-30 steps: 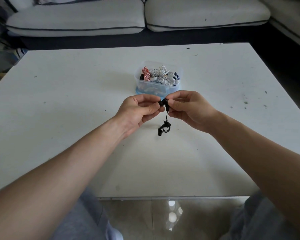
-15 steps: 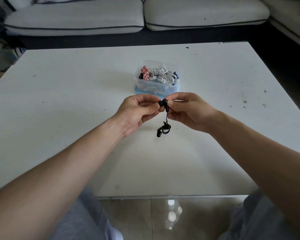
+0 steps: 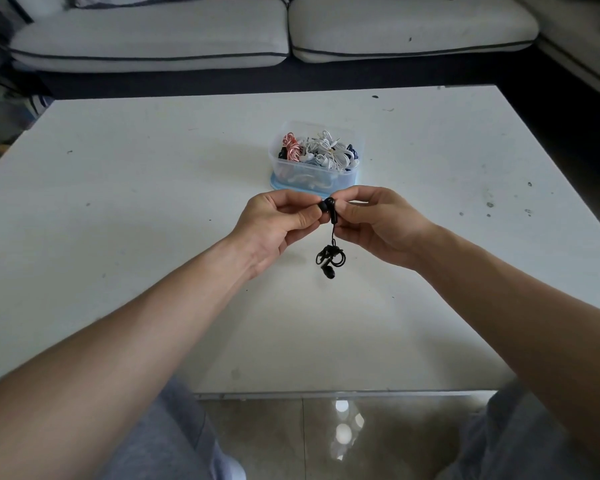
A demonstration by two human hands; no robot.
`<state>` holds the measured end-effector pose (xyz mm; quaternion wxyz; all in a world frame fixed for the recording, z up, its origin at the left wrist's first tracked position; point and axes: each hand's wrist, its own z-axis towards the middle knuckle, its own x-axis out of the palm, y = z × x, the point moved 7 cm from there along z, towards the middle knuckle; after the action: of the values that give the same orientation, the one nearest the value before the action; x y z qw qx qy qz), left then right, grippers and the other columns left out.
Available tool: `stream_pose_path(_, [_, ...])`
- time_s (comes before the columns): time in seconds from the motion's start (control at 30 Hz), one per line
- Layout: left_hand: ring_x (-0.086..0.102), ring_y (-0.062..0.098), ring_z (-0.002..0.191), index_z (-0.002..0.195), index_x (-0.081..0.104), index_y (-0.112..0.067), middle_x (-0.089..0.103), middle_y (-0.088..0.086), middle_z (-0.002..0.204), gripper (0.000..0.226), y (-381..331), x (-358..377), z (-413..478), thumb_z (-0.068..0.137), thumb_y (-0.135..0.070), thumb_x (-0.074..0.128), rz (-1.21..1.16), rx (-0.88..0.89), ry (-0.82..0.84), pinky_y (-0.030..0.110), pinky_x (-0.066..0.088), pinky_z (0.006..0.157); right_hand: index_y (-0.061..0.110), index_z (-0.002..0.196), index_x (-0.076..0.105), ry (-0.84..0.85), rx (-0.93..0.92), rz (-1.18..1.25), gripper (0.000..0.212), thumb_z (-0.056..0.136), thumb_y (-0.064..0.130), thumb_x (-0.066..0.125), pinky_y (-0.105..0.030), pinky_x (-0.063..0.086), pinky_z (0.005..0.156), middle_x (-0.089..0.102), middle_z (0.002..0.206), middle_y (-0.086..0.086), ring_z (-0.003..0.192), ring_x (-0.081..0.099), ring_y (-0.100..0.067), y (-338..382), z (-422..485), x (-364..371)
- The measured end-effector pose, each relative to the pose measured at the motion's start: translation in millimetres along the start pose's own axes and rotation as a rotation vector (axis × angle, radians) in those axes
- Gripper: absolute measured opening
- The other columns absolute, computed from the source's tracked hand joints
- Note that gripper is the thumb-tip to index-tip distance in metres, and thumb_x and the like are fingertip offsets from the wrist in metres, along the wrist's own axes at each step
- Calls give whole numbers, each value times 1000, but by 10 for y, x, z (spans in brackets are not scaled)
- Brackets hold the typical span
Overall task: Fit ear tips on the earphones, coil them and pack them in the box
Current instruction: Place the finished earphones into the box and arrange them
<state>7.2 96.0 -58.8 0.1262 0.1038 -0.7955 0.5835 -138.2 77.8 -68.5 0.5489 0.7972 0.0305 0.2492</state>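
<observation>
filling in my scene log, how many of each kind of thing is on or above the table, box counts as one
hands: 2, left hand and right hand
black earphones: 1 set, pinched by both hands
clear box: 1, the coiled earphones inside it too tangled to count
total: 4

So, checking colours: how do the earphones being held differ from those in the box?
The held earphones are black; the boxed earphones are mostly white, some pink. The held earphones dangle between the left hand and right hand above the table; the boxed earphones lie piled in the clear box. Both are wired.
</observation>
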Motion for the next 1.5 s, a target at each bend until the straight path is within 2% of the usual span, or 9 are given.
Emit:
stream_pose_path(0.3, [74, 18, 69, 82, 66, -5, 75, 9, 76, 20, -7, 2, -21, 81, 15, 64, 50, 27, 3, 21, 57, 69, 5, 90, 64, -6, 45, 11, 9, 94, -1, 58, -25, 55, 66, 62, 79, -11, 64, 58, -16, -9, -35, 9])
stream_pose_path(0.47, [74, 18, 70, 82, 66, -5, 75, 8, 76, 21, -27, 12, -41, 82, 15, 63, 45, 49, -4, 21, 57, 68, 6, 86, 65, -43, -28, -40, 11, 92, -1, 60, -26, 55, 68, 68, 76, -8, 65, 62, -16, 63, -66, 20])
stream_pose_path(0.57, [74, 18, 70, 82, 66, -5, 75, 7, 76, 21, -50, 22, -56, 83, 15, 62, 44, 67, -15, 21, 57, 69, 5, 87, 65, -65, -79, -53, 11, 93, -2, 60, -26, 54, 69, 68, 82, -13, 72, 62, -21, 84, -85, 45])
stream_pose_path(0.73, [73, 16, 69, 80, 66, -7, 75, 6, 75, 21, -64, 39, -76, 83, 13, 63, 56, 92, -29, 21, 57, 70, 3, 87, 63, -121, -149, -66, 11, 94, -4, 59, -26, 54, 68, 67, 85, -17, 72, 62, -23, 109, -122, 69])
stream_pose_path(0.9, [74, 17, 70, 81, 68, -7, 75, 6, 75, 20, -38, 39, -77, 83, 12, 65, 54, 94, -52, 22, 58, 73, 5, 86, 64, -168, -184, -162, 13, 95, -2, 60, -28, 54, 71, 65, 88, -20, 80, 59, -29, 97, -127, 67])
stream_pose_path(1.1, [74, 19, 69, 82, 66, -5, 75, 8, 76, 19, -41, 43, -74, 82, 14, 63, 67, 19, 22, 21, 57, 67, 5, 88, 63, -3, -57, -225, 12, 95, -3, 57, -28, 56, 71, 68, 69, -8, 65, 60, -16, 173, -118, 52])
stream_pose_path(1.2, [73, 17, 66, 82, 65, -6, 74, 7, 72, 20, -36, 65, -79, 83, 14, 61, 84, -14, 52, 19, 56, 63, 5, 89, 62, 67, 13, -216, 12, 96, -3, 56, -27, 56, 71, 63, 72, -10, 64, 60, -16, 173, -122, 46])
stream_pose_path(1.37, [73, 16, 67, 83, 64, -6, 74, 6, 72, 19, -1, 69, -77, 83, 13, 62, 110, -25, 65, 20, 57, 64, 5, 88, 63, 94, 56, -194, 13, 95, -4, 56, -27, 56, 69, 61, 79, -16, 68, 58, -19, 139, -114, 22])
stream_pose_path(1.5, [72, 17, 67, 83, 65, -7, 73, 6, 74, 18, -33, 60, -59, 82, 11, 65, 113, 32, 43, 21, 57, 67, 5, 88, 63, 39, 25, -108, 14, 96, -2, 55, -26, 55, 68, 60, 71, -8, 64, 56, -15, 83, -94, 33])
